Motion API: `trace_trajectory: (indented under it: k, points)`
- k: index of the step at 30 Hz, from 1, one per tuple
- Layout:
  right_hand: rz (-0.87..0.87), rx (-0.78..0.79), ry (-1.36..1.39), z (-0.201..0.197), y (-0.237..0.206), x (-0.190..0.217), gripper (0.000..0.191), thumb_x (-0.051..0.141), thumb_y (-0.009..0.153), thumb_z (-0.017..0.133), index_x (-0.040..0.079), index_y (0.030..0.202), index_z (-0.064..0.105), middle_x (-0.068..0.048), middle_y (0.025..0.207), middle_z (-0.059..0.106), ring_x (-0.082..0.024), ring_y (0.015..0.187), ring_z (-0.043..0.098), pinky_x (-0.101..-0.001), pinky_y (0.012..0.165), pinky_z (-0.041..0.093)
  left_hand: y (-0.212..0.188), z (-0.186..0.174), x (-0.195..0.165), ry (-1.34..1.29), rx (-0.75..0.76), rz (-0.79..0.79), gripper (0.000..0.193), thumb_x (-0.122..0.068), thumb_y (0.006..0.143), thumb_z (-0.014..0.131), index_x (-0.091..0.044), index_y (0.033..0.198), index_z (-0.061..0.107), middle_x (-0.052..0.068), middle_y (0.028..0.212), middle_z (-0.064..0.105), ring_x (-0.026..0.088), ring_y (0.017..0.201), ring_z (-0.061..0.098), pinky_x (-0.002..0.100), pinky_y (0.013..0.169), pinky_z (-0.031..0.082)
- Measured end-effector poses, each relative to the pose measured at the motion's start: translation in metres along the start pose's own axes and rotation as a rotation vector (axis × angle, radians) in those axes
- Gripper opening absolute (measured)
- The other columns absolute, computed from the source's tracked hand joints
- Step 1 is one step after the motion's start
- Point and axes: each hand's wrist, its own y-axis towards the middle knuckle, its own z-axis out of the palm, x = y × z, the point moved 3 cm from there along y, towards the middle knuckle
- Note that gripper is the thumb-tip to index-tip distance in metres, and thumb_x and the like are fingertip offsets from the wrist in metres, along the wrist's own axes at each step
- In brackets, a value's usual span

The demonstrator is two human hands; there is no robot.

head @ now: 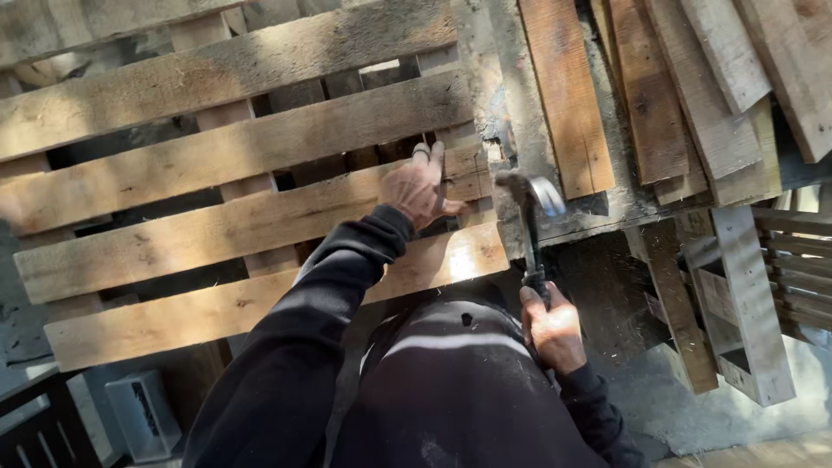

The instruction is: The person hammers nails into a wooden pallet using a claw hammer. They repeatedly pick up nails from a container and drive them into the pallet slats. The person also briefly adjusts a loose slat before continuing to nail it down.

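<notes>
A weathered wooden pallet (217,156) stands tilted in front of me, its slats running left to right. My left hand (419,186) grips the right end of one middle slat (260,221), fingers hooked over its top edge. My right hand (553,328) is closed around the dark handle of a claw hammer (530,204). The hammer points upward, its metal head just right of the pallet's edge, close to my left hand. Dark sleeves cover both arms.
Loose planks (659,95) are stacked at the upper right on a worn surface. A second pallet (745,295) lies at the right. A pale block (143,416) and a dark slatted piece (39,429) sit at the lower left.
</notes>
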Motion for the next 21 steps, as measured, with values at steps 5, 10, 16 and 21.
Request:
trace_trajectory:
  k: [5, 10, 16, 21]
  points:
    - [-0.169, 0.075, -0.033, -0.005, -0.006, 0.0, 0.026, 0.03, 0.097, 0.068, 0.006, 0.092, 0.059, 0.003, 0.06, 0.053, -0.007, 0.05, 0.047, -0.026, 0.045, 0.038, 0.001, 0.009, -0.003, -0.051, 0.061, -0.023, 0.122, -0.08, 0.066, 0.076, 0.012, 0.141, 0.047, 0.017, 0.104, 0.059, 0.017, 0.065, 0.061, 0.03, 0.05, 0.056]
    - [-0.223, -0.018, -0.343, -0.004, 0.0, -0.007, 0.026, 0.034, 0.097, 0.066, 0.008, 0.091, 0.062, 0.002, 0.06, 0.057, -0.005, 0.053, 0.051, -0.0245, 0.05, 0.044, 0.0, 0.009, -0.004, -0.037, 0.125, -0.063, 0.116, -0.078, 0.069, 0.076, 0.011, 0.138, 0.047, 0.016, 0.111, 0.059, 0.02, 0.078, 0.066, 0.031, 0.062, 0.06]
    - [-0.291, -0.024, -0.456, 0.008, -0.001, 0.012, 0.033, 0.035, 0.099, 0.067, 0.003, 0.091, 0.063, -0.004, 0.062, 0.056, -0.012, 0.054, 0.05, -0.0289, 0.053, 0.043, -0.003, 0.008, -0.001, -0.107, 0.119, -0.051, 0.123, -0.08, 0.068, 0.076, 0.01, 0.143, 0.038, 0.026, 0.126, 0.056, 0.032, 0.09, 0.07, 0.039, 0.069, 0.061]
    - [-0.322, 0.025, -0.004, -0.001, -0.039, 0.09, 0.049, 0.046, 0.093, 0.067, -0.002, 0.098, 0.06, -0.006, 0.065, 0.059, -0.019, 0.051, 0.055, -0.0337, 0.046, 0.047, -0.014, 0.013, 0.023, -0.454, -0.37, -0.094, 0.076, -0.046, 0.085, 0.077, 0.002, 0.139, 0.051, 0.024, 0.114, 0.06, 0.035, 0.091, 0.066, 0.042, 0.076, 0.058]
